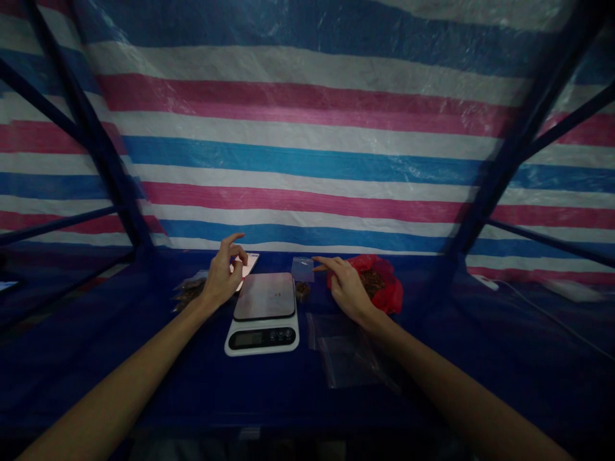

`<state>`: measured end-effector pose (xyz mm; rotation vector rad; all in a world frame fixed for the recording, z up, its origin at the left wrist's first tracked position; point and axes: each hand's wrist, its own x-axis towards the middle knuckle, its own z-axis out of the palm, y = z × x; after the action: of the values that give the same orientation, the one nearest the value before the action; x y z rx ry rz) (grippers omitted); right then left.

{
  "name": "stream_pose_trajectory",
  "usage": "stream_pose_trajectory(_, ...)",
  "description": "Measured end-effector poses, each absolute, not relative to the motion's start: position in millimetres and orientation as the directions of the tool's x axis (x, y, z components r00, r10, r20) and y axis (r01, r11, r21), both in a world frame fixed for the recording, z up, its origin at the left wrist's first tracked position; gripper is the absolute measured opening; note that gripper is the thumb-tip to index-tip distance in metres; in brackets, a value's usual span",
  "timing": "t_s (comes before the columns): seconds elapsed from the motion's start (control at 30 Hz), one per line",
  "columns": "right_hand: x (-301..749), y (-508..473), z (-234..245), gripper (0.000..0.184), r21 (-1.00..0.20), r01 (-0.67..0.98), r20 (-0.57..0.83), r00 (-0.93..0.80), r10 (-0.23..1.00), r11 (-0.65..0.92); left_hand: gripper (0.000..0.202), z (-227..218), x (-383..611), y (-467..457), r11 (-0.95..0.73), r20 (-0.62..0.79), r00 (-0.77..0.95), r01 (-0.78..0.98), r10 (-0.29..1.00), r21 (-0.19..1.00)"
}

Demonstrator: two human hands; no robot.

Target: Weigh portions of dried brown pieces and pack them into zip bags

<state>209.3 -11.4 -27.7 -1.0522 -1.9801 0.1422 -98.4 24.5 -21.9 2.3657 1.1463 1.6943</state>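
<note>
A white digital scale [263, 314] with a bare grey platform sits on the dark blue table [144, 371]. My left hand [221, 274] hovers just left of the scale's back corner, fingers curled in a pinch beside a small pale card [250, 264]; what it holds I cannot make out. My right hand [346, 287] is right of the scale, its fingertips pinching the top of a small clear bag [302, 276] that stands upright with brown bits in its bottom. Behind that hand lies a red plastic bag [384, 282] of brown material.
Several filled small bags [188, 291] lie left of the scale. A stack of empty clear bags [343, 352] lies under my right forearm. A striped tarp wall [307, 141] and dark blue frame bars close in the table. A white power strip [485, 282] sits at right.
</note>
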Motion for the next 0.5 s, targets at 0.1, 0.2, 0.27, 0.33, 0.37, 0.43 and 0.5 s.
stream_pose_trajectory(0.1, 213.6, -10.7, -21.2, 0.046, -0.424, 0.643, 0.643, -0.283, 0.712, 0.638, 0.066, -19.3, -98.6, 23.6, -0.74, 0.823, 0.162, 0.555, 0.545, 0.38)
stream_pose_trajectory(0.2, 210.3, -20.3, -16.0, 0.033, -0.317, 0.64, 0.576, -0.456, 0.678, 0.7, 0.065, -16.8, -96.7, 21.0, -0.749, 0.824, 0.192, 0.56, 0.533, 0.355)
stream_pose_trajectory(0.27, 203.0, -31.9, -13.9, 0.029, -0.277, 0.56, 0.5, -0.61, 0.615, 0.781, 0.065, -15.9, -96.3, 20.0, -0.757, 0.827, 0.214, 0.564, 0.52, 0.33)
stream_pose_trajectory(0.33, 193.5, -44.2, -13.3, 0.029, -0.312, 0.421, 0.438, -0.732, 0.522, 0.852, 0.065, -15.6, -96.8, 19.9, -0.761, 0.83, 0.236, 0.576, 0.506, 0.3)
stream_pose_trajectory(0.37, 188.9, -49.5, -13.7, 0.03, -0.342, 0.358, 0.42, -0.769, 0.482, 0.869, 0.065, -15.6, -97.4, 20.1, -0.759, 0.83, 0.245, 0.585, 0.501, 0.286)
stream_pose_trajectory(0.43, 182.2, -56.9, -15.8, 0.033, -0.402, 0.283, 0.403, -0.799, 0.446, 0.871, 0.064, -16.0, -98.8, 20.7, -0.746, 0.826, 0.253, 0.61, 0.504, 0.268)
stream_pose_trajectory(0.5, 179.6, -59.7, -18.6, 0.035, -0.444, 0.261, 0.405, -0.795, 0.452, 0.857, 0.062, -16.7, -100.5, 21.6, -0.729, 0.819, 0.252, 0.632, 0.515, 0.263)
